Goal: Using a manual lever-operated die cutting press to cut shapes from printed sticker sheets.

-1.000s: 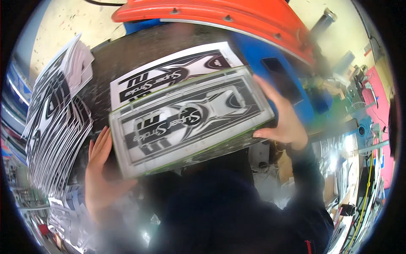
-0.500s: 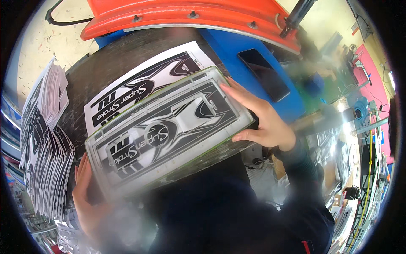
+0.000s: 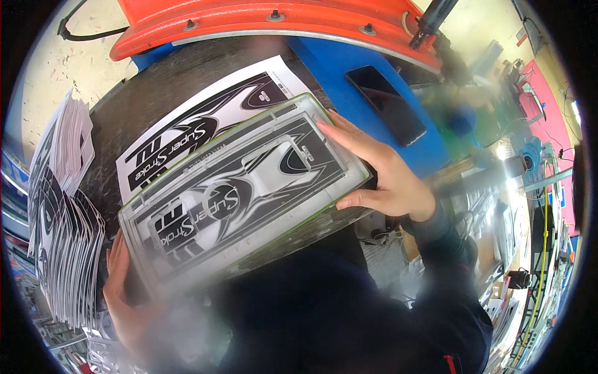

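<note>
A thick rectangular plate of clear plastic (image 3: 293, 206), with greenish edges and a black and white pattern showing through it, lies slanted between my hands. My right hand (image 3: 383, 168) clasps its right end, fingers along the top and thumb at the lower corner. At the other end my left hand (image 3: 118, 280) holds the left edge, its fingertips partly hidden behind the plate. Just beyond the plate, and partly covered by it, is a white sheet printed with a black swoosh design (image 3: 205, 103). Whether the plate rests on the dark tabletop (image 3: 187, 65) cannot be told.
A fanned stack of printed sheets (image 3: 71, 249) stands at the left. Beyond the table runs an orange metal beam with bolts (image 3: 249, 22). A black phone (image 3: 386, 103) lies on a blue board (image 3: 330, 68) at the right. Farther right is a blurred, cluttered workshop.
The plate and the scene sit slightly farther left in the picture. Both hands keep their hold on the plate, and the printed sheet stays behind it.
</note>
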Available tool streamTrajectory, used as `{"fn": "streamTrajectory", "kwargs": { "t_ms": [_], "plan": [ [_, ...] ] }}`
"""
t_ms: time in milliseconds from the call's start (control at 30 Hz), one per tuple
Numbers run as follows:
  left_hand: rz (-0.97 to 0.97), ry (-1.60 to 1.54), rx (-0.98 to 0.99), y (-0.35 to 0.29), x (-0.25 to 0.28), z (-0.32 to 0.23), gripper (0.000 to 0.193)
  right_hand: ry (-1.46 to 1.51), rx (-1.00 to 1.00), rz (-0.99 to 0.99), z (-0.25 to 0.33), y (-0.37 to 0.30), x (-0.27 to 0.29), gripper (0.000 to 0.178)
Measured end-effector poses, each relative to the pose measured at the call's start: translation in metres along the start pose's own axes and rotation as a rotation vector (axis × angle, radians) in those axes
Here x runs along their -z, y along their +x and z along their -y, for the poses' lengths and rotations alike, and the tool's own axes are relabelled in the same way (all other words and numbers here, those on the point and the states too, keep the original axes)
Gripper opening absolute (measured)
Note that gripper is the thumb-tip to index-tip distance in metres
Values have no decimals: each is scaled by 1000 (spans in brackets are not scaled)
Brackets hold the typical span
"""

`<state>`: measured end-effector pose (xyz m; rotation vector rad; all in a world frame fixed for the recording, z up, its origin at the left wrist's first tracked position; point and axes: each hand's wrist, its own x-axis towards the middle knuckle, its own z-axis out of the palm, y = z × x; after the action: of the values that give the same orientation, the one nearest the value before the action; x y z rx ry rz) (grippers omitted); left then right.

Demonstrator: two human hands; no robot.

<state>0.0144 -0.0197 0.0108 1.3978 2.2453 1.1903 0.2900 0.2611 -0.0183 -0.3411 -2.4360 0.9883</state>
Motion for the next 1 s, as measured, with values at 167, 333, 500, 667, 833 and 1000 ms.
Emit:
{"fn": "streamTrajectory", "kwargs": {
  "t_ms": [167,333,500,667,833,1000],
  "plan": [
    [39,121,3,0,7,3,107,10,-5,0,-1,0,0,92],
    [3,42,-21,-2,6,9,105,10,3,-1,0,1,0,92],
    [3,28,-66,2,5,18,104,-1,-41,-8,2,0,1,90],
    [142,234,-96,6,19,22,102,-6,-27,-6,4,-1,4,88],
    [159,246,-122,12,18,30,103,-79,-81,30,4,1,2,89],
    [182,240,-172,9,22,26,98,-42,-140,-19,2,-2,3,91]
  ]
}}
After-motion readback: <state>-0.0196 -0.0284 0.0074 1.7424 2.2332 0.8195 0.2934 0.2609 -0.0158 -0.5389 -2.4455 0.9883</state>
